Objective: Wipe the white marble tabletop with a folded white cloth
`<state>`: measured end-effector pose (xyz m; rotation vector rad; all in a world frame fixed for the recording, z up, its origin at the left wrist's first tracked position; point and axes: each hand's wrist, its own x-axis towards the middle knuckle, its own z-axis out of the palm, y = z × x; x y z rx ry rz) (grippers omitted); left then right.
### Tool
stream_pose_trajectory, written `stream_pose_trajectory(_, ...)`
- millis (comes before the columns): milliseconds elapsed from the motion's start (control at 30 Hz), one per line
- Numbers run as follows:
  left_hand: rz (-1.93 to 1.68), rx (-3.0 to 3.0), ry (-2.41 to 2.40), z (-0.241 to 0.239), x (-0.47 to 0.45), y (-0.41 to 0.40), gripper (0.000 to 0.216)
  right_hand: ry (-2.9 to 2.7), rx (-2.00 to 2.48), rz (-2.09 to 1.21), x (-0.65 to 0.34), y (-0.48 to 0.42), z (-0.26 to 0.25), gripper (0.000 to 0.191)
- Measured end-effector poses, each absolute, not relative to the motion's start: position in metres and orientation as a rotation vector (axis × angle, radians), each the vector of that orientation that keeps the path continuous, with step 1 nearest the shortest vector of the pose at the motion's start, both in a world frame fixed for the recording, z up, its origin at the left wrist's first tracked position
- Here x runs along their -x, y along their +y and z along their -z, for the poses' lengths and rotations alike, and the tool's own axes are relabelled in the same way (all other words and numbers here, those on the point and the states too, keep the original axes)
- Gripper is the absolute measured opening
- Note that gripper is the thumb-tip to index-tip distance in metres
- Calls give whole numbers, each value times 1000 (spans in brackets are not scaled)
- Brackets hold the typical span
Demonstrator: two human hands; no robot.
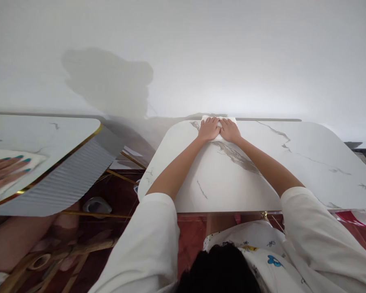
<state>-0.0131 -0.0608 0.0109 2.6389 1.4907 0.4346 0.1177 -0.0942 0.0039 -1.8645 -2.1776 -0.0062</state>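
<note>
My left hand and my right hand lie side by side, palms down, at the far edge of a white marble-patterned tabletop. Beneath both of them is a folded white cloth; whether it is fabric or paper I cannot tell. Part of it shows past my fingertips, and the rest is hidden under my palms. The fingers of each hand are stretched out flat and slightly apart, pressing on the cloth. My arms reach straight forward over the table.
At the left, another person's hand rests on a white cloth on a second marble-patterned table with gold trim and a ribbed side. A white wall stands behind both tables. A wooden stool or frame is at lower left.
</note>
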Motion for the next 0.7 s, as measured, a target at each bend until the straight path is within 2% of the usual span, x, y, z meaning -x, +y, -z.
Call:
stream_pose_trajectory(433, -361, -2683, 1439, -12, 24, -96, 53, -2111, 1942, -63, -102, -143, -10, 58)
stream_pose_trajectory(700, -349, -2733, 1408, -15, 54, -144, 55, -2057, 1877, -11, -76, -185, -2, 54)
